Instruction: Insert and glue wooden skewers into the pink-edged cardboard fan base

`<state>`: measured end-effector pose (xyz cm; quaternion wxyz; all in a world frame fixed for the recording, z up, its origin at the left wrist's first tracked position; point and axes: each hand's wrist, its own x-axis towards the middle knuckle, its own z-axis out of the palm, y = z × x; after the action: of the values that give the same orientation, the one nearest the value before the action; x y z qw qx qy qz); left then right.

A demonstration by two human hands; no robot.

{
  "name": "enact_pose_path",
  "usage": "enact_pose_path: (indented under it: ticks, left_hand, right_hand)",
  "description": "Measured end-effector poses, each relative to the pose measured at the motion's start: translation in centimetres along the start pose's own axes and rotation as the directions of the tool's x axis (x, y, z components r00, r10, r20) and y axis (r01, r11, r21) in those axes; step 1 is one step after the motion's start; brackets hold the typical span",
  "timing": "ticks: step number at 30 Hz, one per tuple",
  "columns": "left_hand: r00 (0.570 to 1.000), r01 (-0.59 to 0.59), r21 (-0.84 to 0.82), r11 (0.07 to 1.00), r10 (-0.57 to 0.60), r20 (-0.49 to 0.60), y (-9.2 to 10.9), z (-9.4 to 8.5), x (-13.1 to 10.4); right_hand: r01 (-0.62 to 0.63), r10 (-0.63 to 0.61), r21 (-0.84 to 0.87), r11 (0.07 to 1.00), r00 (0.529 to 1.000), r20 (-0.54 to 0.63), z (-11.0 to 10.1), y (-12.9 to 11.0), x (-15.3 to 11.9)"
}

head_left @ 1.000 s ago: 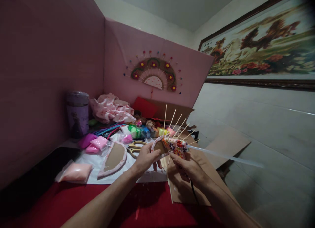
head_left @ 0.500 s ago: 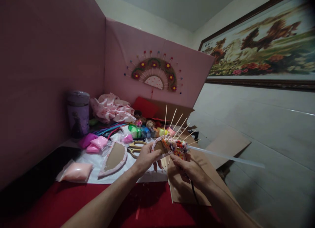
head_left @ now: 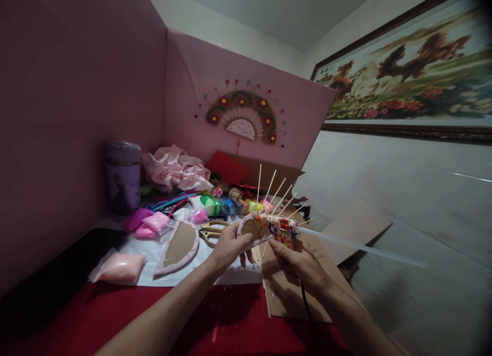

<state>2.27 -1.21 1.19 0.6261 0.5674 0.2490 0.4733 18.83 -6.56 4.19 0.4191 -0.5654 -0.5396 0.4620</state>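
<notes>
My left hand (head_left: 229,247) grips the edge of a half-round cardboard piece (head_left: 251,230) with a pale fabric rim. In my right hand (head_left: 294,258) is a flower-patterned glue gun (head_left: 283,232), with a long translucent glue stick (head_left: 361,247) sticking out to the right and a dark cord hanging below. The gun's front end is over the cardboard piece; its tip is hard to make out. Several thin wooden sticks (head_left: 280,198) fan up behind the gun. A second half-round piece (head_left: 179,247) lies on the white sheet to the left.
Gold-handled scissors (head_left: 209,233) lie left of my hands. Bags of coloured clay (head_left: 156,222), crumpled pink fabric (head_left: 175,167) and a purple tumbler (head_left: 123,179) stand behind. Brown cardboard (head_left: 286,297) lies under my right hand. A finished-looking fan decoration (head_left: 241,102) hangs on the pink board (head_left: 303,110).
My right hand and the glue gun have shifted slightly to the right, showing more of the cardboard piece. My left hand is nearly unchanged.
</notes>
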Motion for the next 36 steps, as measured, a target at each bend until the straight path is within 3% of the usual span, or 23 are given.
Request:
enact_pose_path:
  ticks: [15,21,36]
  left_hand:
    - [1.0,-0.012,-0.02,1.0,0.012,-0.009,-0.4,-0.4,0.3]
    - [1.0,0.02,-0.041,0.999,-0.02,0.01,-0.8,-0.6,0.4]
    - [0.997,0.073,0.001,0.997,-0.073,0.021,-0.3,-0.2,0.2]
  right_hand:
    - [0.073,-0.082,0.151,0.986,0.995,0.057,-0.4,0.5,0.4]
    - [0.069,-0.094,0.326,0.943,0.994,0.062,-0.2,0.1,0.6]
    - [0.031,-0.043,0.211,0.977,0.998,0.051,0.1,0.9,1.6]
